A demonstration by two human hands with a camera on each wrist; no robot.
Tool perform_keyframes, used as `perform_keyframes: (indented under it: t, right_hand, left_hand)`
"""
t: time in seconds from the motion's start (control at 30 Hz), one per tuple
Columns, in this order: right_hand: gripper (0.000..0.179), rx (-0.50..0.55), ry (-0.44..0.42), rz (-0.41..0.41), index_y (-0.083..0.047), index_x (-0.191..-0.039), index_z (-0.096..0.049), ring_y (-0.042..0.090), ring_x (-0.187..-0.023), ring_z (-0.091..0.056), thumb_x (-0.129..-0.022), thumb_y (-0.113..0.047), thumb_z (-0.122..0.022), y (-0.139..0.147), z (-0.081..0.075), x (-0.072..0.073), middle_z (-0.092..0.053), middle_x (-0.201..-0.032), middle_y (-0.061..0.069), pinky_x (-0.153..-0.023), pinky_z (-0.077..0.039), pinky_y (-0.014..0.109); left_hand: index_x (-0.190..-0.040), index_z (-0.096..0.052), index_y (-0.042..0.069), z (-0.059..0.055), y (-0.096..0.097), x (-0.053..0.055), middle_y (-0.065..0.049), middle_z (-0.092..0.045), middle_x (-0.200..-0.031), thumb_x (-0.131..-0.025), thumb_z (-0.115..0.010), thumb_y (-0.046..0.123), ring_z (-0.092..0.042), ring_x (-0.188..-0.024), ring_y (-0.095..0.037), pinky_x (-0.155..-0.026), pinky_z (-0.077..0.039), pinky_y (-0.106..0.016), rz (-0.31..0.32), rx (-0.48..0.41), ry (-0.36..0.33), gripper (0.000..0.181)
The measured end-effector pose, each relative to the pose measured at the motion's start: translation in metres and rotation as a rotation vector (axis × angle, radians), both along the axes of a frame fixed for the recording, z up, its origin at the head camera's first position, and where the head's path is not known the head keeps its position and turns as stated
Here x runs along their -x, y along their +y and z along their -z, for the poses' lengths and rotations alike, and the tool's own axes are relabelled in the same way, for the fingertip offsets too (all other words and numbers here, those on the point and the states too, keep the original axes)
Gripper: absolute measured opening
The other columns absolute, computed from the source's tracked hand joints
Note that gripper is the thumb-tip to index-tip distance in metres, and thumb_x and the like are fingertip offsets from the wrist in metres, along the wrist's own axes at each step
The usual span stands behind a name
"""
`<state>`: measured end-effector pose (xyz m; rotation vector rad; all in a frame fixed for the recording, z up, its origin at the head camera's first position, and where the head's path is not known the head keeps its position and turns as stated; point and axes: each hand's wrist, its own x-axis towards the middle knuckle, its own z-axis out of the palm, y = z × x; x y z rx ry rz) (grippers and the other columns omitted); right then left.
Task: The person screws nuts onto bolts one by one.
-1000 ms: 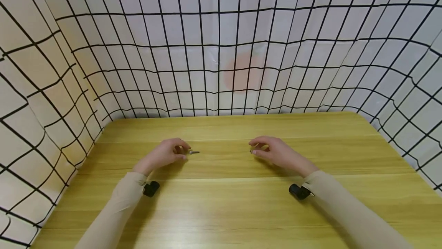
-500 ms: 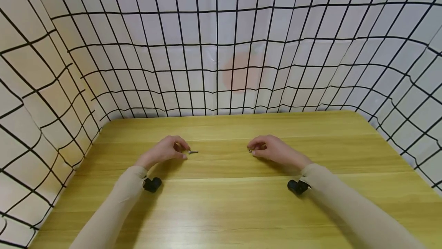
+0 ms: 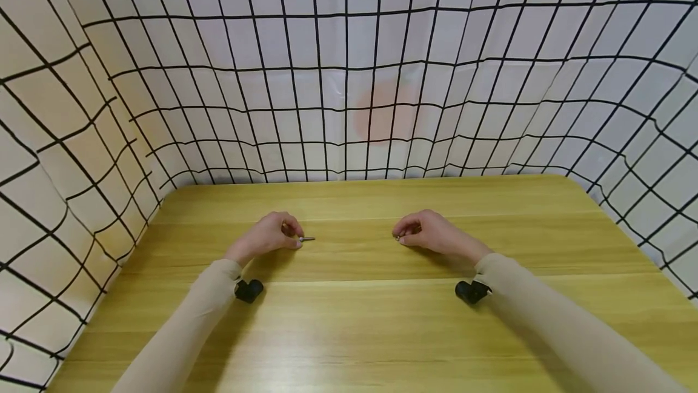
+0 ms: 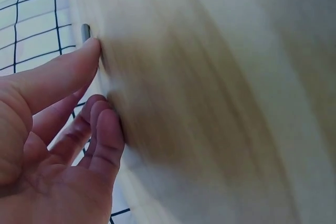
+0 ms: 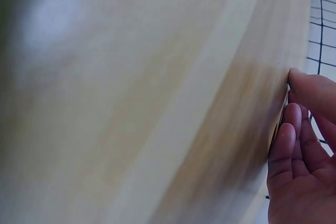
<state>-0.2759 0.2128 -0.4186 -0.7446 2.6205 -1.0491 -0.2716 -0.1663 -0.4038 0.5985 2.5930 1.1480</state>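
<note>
My left hand point(image 3: 265, 237) pinches a small silver bolt point(image 3: 309, 238) by its head, between thumb and forefinger. The shank points right, close over the tabletop. In the left wrist view the bolt's end point(image 4: 85, 31) juts past the thumb tip, while the other fingers curl loosely near the wood. Across from it, my right hand point(image 3: 438, 237) has thumb and forefinger on a tiny metal nut point(image 3: 398, 237), mostly covered by the fingertips. From the right wrist camera the right hand point(image 5: 302, 156) hides the nut, its fingers curled low at the table surface.
Both hands work over a wooden table point(image 3: 349, 314). A white sheet with a black grid point(image 3: 327, 90) rises behind the table and along both sides. A small black camera sits on each wrist, the left camera point(image 3: 249, 290) and the right camera point(image 3: 472, 292).
The left thumb and forefinger have moved slightly right and closed on the bolt's head. The right thumb and forefinger have drawn together on the nut, which stays in about the same place.
</note>
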Motion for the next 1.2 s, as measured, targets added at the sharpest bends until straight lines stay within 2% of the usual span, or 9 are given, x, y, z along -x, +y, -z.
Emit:
perform_keyframes:
  t: [0.23,0.5,0.77,1.0,1.2]
  right_hand:
    - [0.013,-0.018,-0.001,0.008,-0.012,-0.103,-0.074,0.016,-0.084,-0.058,-0.092,-0.008,-0.070,-0.0019,0.0002,-0.0002,-0.068,-0.095,-0.004,-0.076,-0.048,0.033]
    - [0.012,-0.026,-0.012,0.017,-0.013,-0.102,-0.073,0.016,-0.084,-0.058,-0.092,-0.008,-0.070,-0.0030,-0.0002,-0.0013,-0.068,-0.094,-0.004,-0.076,-0.048,0.035]
    - [0.011,-0.024,-0.008,0.010,-0.013,-0.102,-0.073,0.016,-0.083,-0.057,-0.092,-0.008,-0.069,-0.0029,0.0009,-0.0011,-0.067,-0.093,-0.004,-0.075,-0.048,0.035]
    - [0.010,-0.021,-0.010,0.010,-0.014,-0.101,-0.073,0.017,-0.083,-0.057,-0.092,-0.009,-0.069,-0.0024,0.0025,-0.0001,-0.067,-0.092,-0.004,-0.075,-0.048,0.034]
    - [0.010,-0.020,-0.014,0.013,-0.014,-0.101,-0.072,0.017,-0.083,-0.057,-0.093,-0.009,-0.069,-0.0026,0.0018,-0.0005,-0.066,-0.092,-0.004,-0.075,-0.047,0.035]
  left_hand:
    - [-0.090,-0.068,0.001,0.0018,0.0028,-0.0004,-0.009,-0.061,-0.093,-0.084,-0.076,0.000,-0.054,-0.084,-0.020,-0.077,-0.043,-0.033,-0.015,-0.012,0.012,0.010]
    - [-0.092,-0.069,0.001,-0.0007,0.0064,-0.0031,-0.009,-0.059,-0.093,-0.087,-0.073,0.002,-0.049,-0.081,-0.021,-0.071,-0.040,-0.031,-0.056,0.014,-0.011,0.007]
    - [-0.091,-0.069,0.001,-0.0001,0.0079,-0.0051,-0.006,-0.058,-0.086,-0.089,-0.071,0.004,-0.048,-0.076,-0.019,-0.067,-0.039,-0.030,-0.065,0.019,0.000,0.004]
    - [-0.091,-0.069,0.001,0.0052,0.0068,-0.0039,-0.005,-0.057,-0.084,-0.092,-0.068,0.004,-0.047,-0.072,-0.017,-0.063,-0.038,-0.029,-0.098,-0.053,-0.005,0.004]
    - [-0.093,-0.069,-0.001,0.0046,0.0085,-0.0064,-0.007,-0.058,-0.086,-0.093,-0.067,0.005,-0.048,-0.073,-0.017,-0.062,-0.039,-0.028,-0.141,-0.110,-0.013,0.006]
